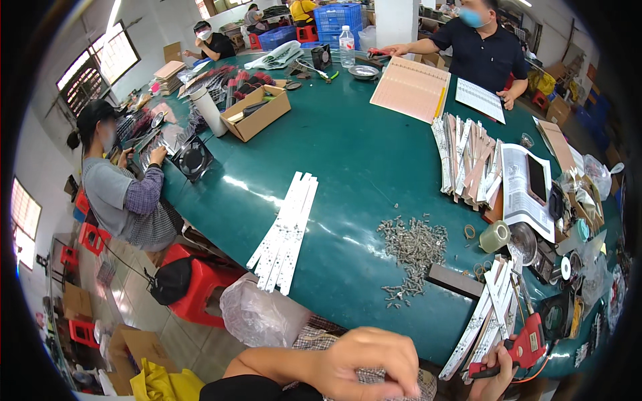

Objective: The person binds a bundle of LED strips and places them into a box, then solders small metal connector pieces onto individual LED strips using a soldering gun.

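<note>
My right hand (496, 369) grips a red soldering gun (527, 344) at the lower right. Its metal tip points up and away, over a fanned pile of white LED strips (476, 327). Low in the middle, in front of my body, is my left hand (374, 361), its fingers curled down and closed. What those fingers hold, if anything, is out of sight. Beyond it a heap of small metal parts (414, 247) lies on the green table (348, 170). Another stack of white strips (284, 234) lies farther left, apart from both hands.
A dark rectangular block (455, 281) lies beside the heap. Bundled strips (468, 160), a phone (536, 179) on paper, a greenish cup (495, 236) and a solder spool (566, 268) crowd the right. A cardboard box (257, 113) stands far left. Several people work around the table.
</note>
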